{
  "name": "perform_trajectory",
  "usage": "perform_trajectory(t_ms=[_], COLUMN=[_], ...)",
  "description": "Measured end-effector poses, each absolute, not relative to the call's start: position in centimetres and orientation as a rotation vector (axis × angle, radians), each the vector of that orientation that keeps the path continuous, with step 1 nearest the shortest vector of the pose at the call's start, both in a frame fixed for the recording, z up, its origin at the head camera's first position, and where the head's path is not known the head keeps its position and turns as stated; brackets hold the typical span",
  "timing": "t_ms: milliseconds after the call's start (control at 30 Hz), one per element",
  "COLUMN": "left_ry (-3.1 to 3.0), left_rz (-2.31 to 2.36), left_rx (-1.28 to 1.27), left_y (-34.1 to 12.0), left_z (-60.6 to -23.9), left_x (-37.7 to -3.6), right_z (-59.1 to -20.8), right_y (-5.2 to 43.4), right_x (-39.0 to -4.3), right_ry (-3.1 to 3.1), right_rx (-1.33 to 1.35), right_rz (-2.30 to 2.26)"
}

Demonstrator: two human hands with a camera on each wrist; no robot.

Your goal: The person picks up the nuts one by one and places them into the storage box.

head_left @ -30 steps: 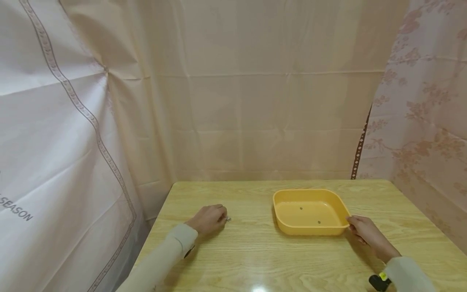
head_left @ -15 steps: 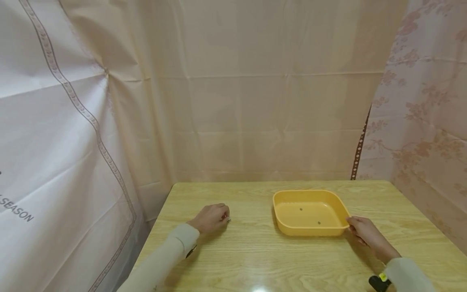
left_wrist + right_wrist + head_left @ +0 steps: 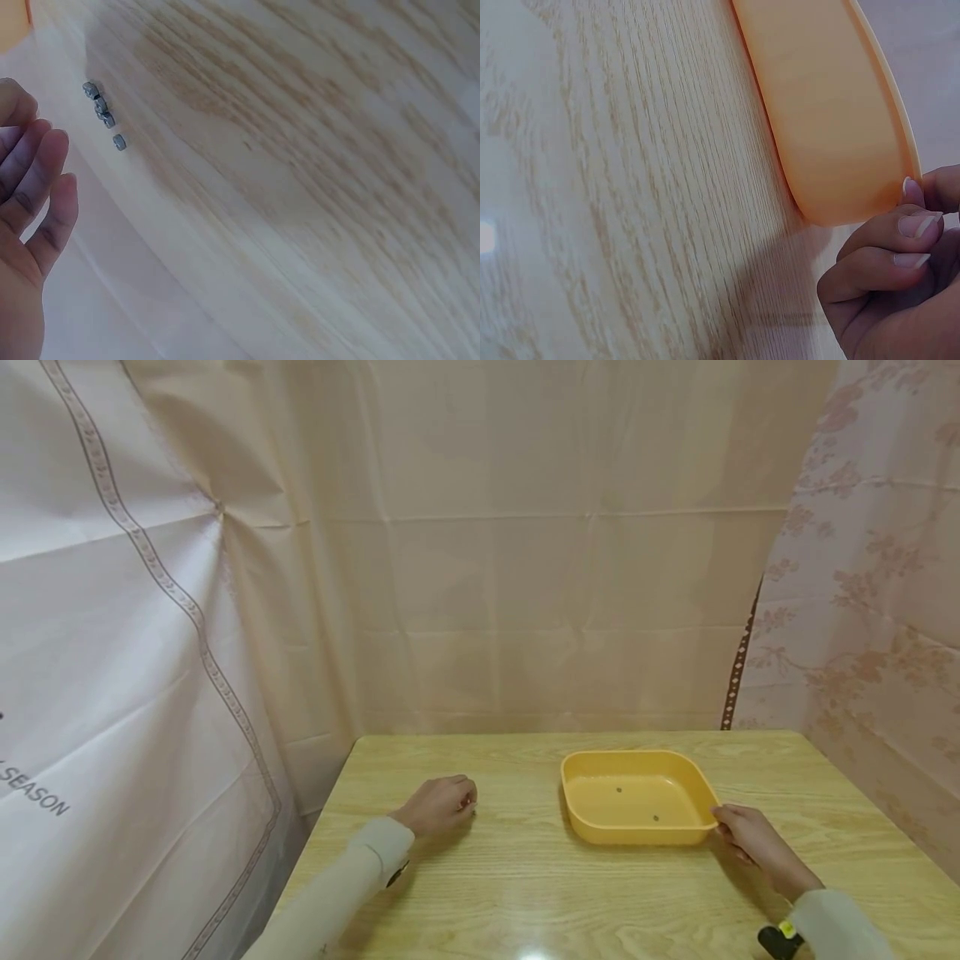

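Yellow-orange plastic tray (image 3: 636,797) sits on the wood-grain table (image 3: 525,893), and my right hand (image 3: 753,839) is on its near right corner, fingers curled with the tips (image 3: 915,223) pressed against the rim, thumb side hidden so I can't tell if it's a real pinch. Two tiny dark bits lie inside the tray, too small to make out. Well off to the left of it, my left hand (image 3: 438,804) rests on the table with fingers loosely curled in the head view; the wrist view shows them fairly straight and together (image 3: 34,187), holding nothing. Four small metal nuts (image 3: 101,112) lie just beyond those fingertips, not touching.
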State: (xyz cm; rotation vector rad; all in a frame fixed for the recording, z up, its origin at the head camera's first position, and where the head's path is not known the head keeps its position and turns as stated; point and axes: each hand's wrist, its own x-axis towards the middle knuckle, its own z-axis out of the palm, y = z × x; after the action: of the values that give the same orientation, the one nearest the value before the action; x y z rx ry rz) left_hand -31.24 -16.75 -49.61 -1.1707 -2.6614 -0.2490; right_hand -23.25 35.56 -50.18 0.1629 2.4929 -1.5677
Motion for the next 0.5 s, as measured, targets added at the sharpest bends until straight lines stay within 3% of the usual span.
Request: perform_trajectory(t_ms=[500], left_ry=[-2.631], left_rz=[-0.233], left_rx=[-1.223], left_y=[-15.3], left_z=[-48.8], left_x=[-31.4], right_z=[-50.0], right_y=[35.6], right_x=[-23.1], right_ry=[2.477], right_rx=[0.138], right_rz=[-1.580])
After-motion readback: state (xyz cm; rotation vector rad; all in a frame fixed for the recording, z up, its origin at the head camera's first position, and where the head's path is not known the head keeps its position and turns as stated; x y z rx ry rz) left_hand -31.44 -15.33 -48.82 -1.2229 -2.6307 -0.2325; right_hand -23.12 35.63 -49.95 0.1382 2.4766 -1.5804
